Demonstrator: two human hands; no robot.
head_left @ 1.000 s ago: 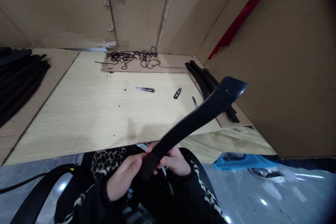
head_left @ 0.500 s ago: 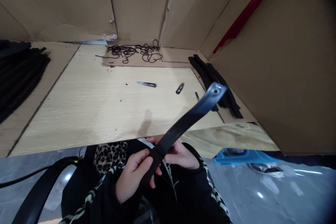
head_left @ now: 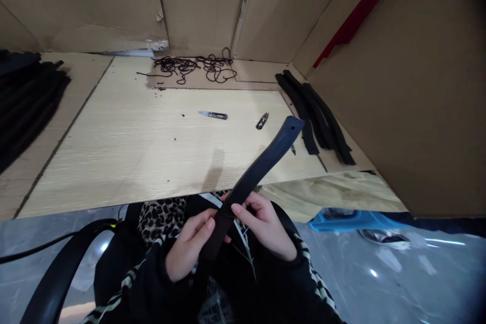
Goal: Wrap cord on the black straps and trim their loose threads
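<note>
One black strap (head_left: 261,164) is clamped in the grip of both hands, left (head_left: 188,250) and right (head_left: 266,225), over the tabletop's (head_left: 125,152) near edge. Two thread snips, (head_left: 213,115) and (head_left: 261,121), are counted mid-tabletop; possibly a third is hidden behind the strap.

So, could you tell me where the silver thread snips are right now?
The silver thread snips lie mid-table on the pale board, below the tangle of dark cord and left of the small black snips.

Long black strap (head_left: 255,174), stiff, tilted up-right over table edge, small hole nr tip.
</note>
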